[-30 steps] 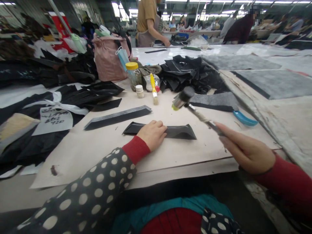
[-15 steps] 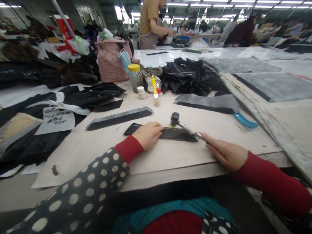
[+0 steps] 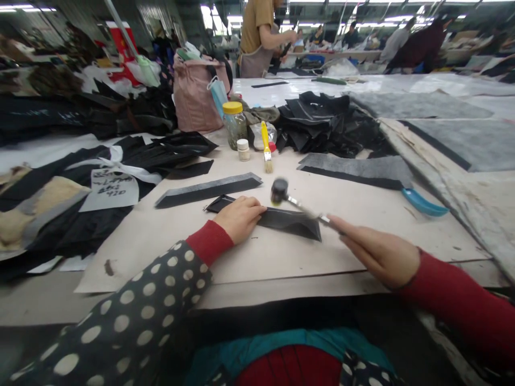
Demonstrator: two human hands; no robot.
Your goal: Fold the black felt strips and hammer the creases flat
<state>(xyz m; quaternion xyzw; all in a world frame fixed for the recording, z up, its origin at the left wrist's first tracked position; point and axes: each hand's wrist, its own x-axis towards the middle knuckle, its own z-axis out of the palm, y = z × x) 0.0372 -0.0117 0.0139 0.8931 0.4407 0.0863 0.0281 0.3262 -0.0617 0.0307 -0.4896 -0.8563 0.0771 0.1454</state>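
My left hand (image 3: 241, 219) lies over a folded black strip (image 3: 290, 222) on the pale work board, its fingers bent together and pinning the strip down. My right hand (image 3: 382, 254) grips the handle end of a small hammer with a dark round head (image 3: 279, 191). The head is slightly blurred and hangs just above the strip's far edge, right of my left fingers. Behind my left hand lies another black strip (image 3: 209, 192) with a grey band. A yellow-handled brush (image 3: 265, 146) rests beyond the hammer.
A jar with a yellow lid (image 3: 233, 126), a small white bottle (image 3: 243, 150) and a pink bag (image 3: 199, 96) stand at the back. Black pieces are piled left (image 3: 161, 150) and behind (image 3: 317, 120). A blue curved tool (image 3: 424, 202) lies right. A co-worker (image 3: 257, 40) stands across the table.
The hammer head has moved left and is lifted off the strip. The strip's right end has swung slightly toward me. The whole view has shifted a little.
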